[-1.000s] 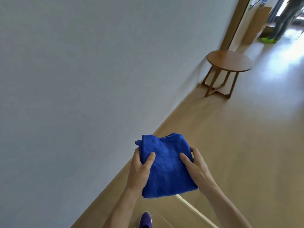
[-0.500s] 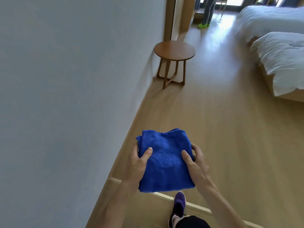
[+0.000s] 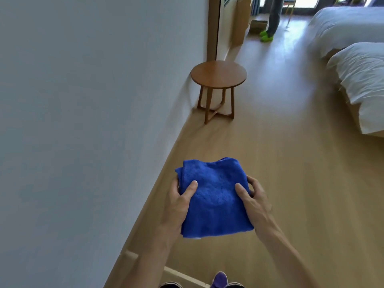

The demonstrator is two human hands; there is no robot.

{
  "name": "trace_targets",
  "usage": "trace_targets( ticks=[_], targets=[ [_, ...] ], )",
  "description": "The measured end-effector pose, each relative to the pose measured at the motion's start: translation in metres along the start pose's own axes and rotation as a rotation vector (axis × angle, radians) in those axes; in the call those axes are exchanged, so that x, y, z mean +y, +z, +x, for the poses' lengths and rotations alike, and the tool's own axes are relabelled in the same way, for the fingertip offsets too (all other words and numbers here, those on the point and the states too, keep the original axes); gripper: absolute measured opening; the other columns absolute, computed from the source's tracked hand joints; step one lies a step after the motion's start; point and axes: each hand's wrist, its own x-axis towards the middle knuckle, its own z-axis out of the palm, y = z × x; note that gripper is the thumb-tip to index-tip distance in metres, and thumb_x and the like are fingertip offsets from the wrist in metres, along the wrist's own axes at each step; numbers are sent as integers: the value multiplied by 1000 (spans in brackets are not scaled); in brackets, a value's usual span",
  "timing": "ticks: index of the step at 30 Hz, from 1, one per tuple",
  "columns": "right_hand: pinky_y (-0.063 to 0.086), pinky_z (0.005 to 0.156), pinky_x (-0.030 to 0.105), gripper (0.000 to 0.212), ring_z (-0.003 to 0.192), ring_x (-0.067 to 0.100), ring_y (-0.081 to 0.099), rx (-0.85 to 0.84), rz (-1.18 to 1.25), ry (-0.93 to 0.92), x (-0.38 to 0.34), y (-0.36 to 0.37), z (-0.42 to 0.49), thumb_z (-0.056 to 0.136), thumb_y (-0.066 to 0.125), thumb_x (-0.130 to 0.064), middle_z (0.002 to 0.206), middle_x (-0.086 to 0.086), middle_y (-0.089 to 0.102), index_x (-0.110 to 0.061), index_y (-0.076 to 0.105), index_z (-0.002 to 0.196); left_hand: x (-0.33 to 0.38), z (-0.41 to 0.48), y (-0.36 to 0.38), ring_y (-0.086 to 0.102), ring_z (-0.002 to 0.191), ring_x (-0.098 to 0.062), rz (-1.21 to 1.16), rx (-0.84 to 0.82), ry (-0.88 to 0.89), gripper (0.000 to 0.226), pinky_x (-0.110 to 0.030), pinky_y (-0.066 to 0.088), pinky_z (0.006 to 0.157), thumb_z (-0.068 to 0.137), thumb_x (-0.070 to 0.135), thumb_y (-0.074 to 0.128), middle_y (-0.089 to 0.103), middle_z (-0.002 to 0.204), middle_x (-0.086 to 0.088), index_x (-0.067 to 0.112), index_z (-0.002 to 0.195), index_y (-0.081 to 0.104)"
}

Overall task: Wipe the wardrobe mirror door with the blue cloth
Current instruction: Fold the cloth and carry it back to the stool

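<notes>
Left grip (image 3: 176,206) and right grip (image 3: 254,204) hold one cloth (image 3: 214,196) by its side edges. Open floor (image 3: 276,163) lies ahead; one table (image 3: 218,73) touches the wall (image 3: 83,121).

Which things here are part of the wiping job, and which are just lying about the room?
Part of the job: blue cloth, folded; left hand and right hand, each gripping one side of it.
Just lying about: round wooden table; white beds; green shoes on a person far off.
</notes>
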Motion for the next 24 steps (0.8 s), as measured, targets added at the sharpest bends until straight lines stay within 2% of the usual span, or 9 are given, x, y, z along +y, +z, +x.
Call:
trace_targets(
  ticks=[4, 9, 16, 20, 24],
  targets=[
    [55, 95, 48, 34, 98, 15, 71, 10, -2, -9, -19, -38, 44, 97, 60, -37, 103, -11, 75, -44, 53, 130, 11, 35, 47, 74, 105, -17, 2, -40, 19, 25, -39, 60, 89, 104, 23, 58, 75, 116, 4, 29, 129, 58],
    [54, 96, 49, 35, 99, 16, 70, 48, 21, 28, -24, -71, 87, 97, 59, -37, 104, -10, 75, -46, 52, 130, 20, 82, 92, 74, 100, -14, 86, -68, 34, 22, -27, 60, 79, 104, 25, 59, 75, 113, 3, 25, 125, 60],
    [55, 95, 49, 34, 97, 15, 71, 96, 22, 62, -41, -92, 169, 97, 58, -37, 101, -12, 76, -47, 51, 129, 27, 176, 136, 75, 98, -13, 125, -108, 15, 22, -32, 58, 85, 102, 25, 61, 76, 109, 3, 24, 124, 61],
    [54, 96, 48, 35, 98, 14, 70, 146, 22, 78, -59, -98, 230, 96, 59, -38, 102, -12, 75, -47, 51, 129, 38, 246, 162, 74, 94, -7, 110, -166, 13, 21, -17, 56, 71, 103, 23, 59, 76, 107, 5, 28, 122, 60],
    [53, 96, 48, 38, 99, 13, 70, 190, 7, 91, -88, -110, 292, 96, 59, -39, 101, -14, 75, -47, 50, 132, 62, 310, 189, 74, 99, -9, 119, -229, -1, 24, -20, 58, 75, 103, 23, 59, 76, 112, 5, 28, 126, 59]
  ],
)
